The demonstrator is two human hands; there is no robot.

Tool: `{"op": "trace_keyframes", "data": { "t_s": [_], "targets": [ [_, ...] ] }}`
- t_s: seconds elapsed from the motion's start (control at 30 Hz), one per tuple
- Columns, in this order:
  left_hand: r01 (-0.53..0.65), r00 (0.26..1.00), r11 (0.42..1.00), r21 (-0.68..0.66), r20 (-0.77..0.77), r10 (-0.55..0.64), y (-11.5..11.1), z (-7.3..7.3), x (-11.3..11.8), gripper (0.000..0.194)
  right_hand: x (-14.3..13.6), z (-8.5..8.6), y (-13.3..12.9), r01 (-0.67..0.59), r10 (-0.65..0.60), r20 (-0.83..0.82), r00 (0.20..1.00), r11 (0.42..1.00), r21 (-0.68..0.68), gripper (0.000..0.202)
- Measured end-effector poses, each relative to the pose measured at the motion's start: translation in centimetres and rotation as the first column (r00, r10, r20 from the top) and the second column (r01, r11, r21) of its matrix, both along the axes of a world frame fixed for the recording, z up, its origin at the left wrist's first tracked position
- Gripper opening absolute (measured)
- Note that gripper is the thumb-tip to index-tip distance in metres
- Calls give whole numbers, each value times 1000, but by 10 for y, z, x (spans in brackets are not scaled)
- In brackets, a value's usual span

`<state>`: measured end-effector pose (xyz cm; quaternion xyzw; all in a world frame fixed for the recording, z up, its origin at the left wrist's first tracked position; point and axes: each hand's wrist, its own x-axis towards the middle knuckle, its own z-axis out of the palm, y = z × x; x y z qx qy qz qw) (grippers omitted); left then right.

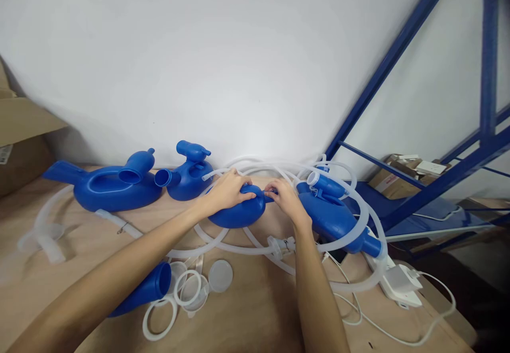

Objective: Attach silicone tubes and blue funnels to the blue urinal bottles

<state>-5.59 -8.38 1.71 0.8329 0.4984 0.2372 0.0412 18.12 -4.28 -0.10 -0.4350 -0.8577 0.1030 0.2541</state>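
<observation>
My left hand (pixel 230 189) grips the top of a blue plastic urinal bottle (pixel 238 216) on the table. At the bottle's right end, my right hand (pixel 282 194) pinches a narrow blue part that my fingers mostly cover. Whether that part belongs to the bottle, I cannot tell. Just right of my right hand lies another blue urinal bottle (pixel 332 217) with a capped blue piece on top. Translucent white hose (pixel 251 248) loops around and behind both bottles. To the left stand two more blue bottles, a small one (pixel 189 183) and a long one (pixel 115 200).
White rings (pixel 148 324) and a clear disc cap (pixel 220 276) lie in front, beside a blue open-mouthed piece (pixel 149 287) partly under my left forearm. A power strip (pixel 398 286) with cables sits at right. Cardboard boxes (pixel 27 159) flank the left; a blue metal frame (pixel 394 60) rises right.
</observation>
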Motion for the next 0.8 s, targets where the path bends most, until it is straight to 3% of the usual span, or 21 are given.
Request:
{"op": "trace_keyframes", "data": {
  "t_s": [0.07, 0.13, 0.23, 0.33, 0.43, 0.63, 0.8],
  "targets": [
    [1, 1000, 1000, -9, 17, -1, 0, -3, -3, 35, 8, 1, 1, -68, 64, -75, 995, 996, -56, 11],
    [13, 999, 1000, -18, 39, -12, -2, -5, -8, 36, 18, 1, 2, -94, 83, -134, 987, 993, -74, 29],
    [28, 996, 999, -25, 84, -26, -6, -5, -16, 34, 29, -3, 5, -8, 4, -137, 991, 999, -33, 56],
    [21, 991, 999, -28, 135, -17, -13, 0, -24, 34, 30, -8, 6, 59, -65, -79, 995, 995, -81, 67],
    [12, 986, 1000, -12, 166, -10, -23, 8, -29, 36, 18, -12, 5, 80, -88, -67, 994, 989, -121, 63],
    [-28, 989, 999, 38, 146, 23, -47, 18, -29, 35, -11, -13, 6, 173, -166, -71, 984, 978, 112, 45],
    [-9, 987, 1000, 1, 160, 9, -61, 23, -37, 38, -15, -4, 1, 164, -160, -44, 986, 979, 120, 50]
  ]
}}
